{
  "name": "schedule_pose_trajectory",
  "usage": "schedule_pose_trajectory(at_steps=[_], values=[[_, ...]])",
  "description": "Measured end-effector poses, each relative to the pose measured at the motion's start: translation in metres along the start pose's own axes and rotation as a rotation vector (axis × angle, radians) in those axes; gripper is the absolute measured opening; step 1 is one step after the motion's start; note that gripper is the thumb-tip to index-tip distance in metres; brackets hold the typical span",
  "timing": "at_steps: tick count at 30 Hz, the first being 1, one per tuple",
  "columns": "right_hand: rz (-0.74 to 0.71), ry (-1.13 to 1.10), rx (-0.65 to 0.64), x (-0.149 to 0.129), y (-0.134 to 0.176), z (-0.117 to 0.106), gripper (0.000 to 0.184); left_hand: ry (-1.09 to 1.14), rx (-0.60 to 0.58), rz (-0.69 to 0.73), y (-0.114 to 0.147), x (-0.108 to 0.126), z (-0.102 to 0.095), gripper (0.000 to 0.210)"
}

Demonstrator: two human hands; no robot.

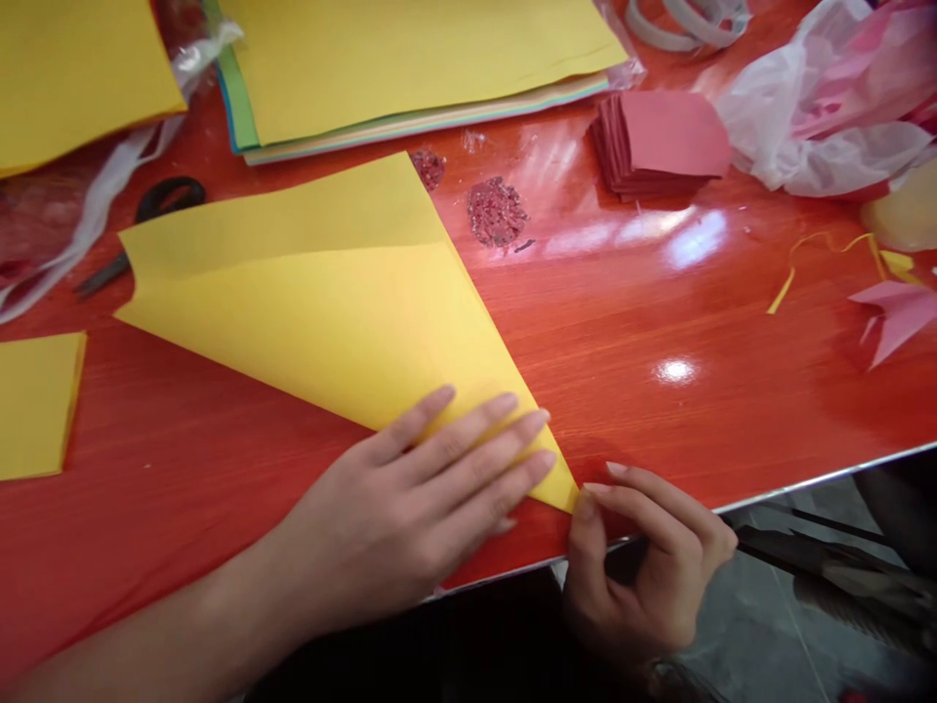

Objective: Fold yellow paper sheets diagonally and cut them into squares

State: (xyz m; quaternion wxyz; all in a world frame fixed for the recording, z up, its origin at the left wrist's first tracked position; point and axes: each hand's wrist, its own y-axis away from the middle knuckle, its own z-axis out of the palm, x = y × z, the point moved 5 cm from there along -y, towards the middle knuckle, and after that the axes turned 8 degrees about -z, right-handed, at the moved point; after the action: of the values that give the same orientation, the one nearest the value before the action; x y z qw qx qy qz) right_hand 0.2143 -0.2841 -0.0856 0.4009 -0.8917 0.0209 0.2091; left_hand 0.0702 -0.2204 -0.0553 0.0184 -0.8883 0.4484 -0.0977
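A sheet of yellow paper (322, 312), folded over on itself into a long pointed shape, lies slantwise on the red table. Across its lower part rests my left hand (439, 498), flat, with its fingers stretched out over the paper. The thumb is mostly hidden beneath the hand. At the table's front edge, my right hand (644, 557) pinches the sharp corner of the yellow paper between thumb and forefinger. Its other fingers are curled. Behind the paper's wide end, a pair of black-handled scissors (168, 195) is partly covered.
A stack of coloured paper (431, 68) lies at the back. Dark red cut pieces (673, 137) are piled near a white plastic bag (791, 117) and tape rolls (688, 20). Folded yellow paper (36, 405) sits at left, pink scrap (897, 317) at right. The glossy red table (622, 391) ends in front.
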Motion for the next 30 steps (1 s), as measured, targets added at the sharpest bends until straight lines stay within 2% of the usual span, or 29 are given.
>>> schedule_pose_trajectory(at_steps=[4, 12, 27, 30], values=[[0.006, 0.006, 0.022, -0.0002, 0.0006, 0.0003, 0.005, 0.060, 0.006, 0.101, 0.0025, 0.0116, -0.0003, 0.047], [-0.009, -0.011, 0.025, -0.0003, 0.0007, 0.0009, 0.006, 0.108, -0.081, 0.073, 0.0023, 0.0092, 0.0059, 0.048], [-0.008, -0.047, 0.041, -0.0050, -0.0005, 0.0040, 0.011, 0.143, -0.061, 0.077, 0.0018, 0.0086, 0.0051, 0.046], [-0.011, -0.045, 0.011, -0.0067, -0.0015, 0.0048, 0.011, 0.157, -0.063, 0.075, 0.0014, 0.0083, 0.0046, 0.046]])
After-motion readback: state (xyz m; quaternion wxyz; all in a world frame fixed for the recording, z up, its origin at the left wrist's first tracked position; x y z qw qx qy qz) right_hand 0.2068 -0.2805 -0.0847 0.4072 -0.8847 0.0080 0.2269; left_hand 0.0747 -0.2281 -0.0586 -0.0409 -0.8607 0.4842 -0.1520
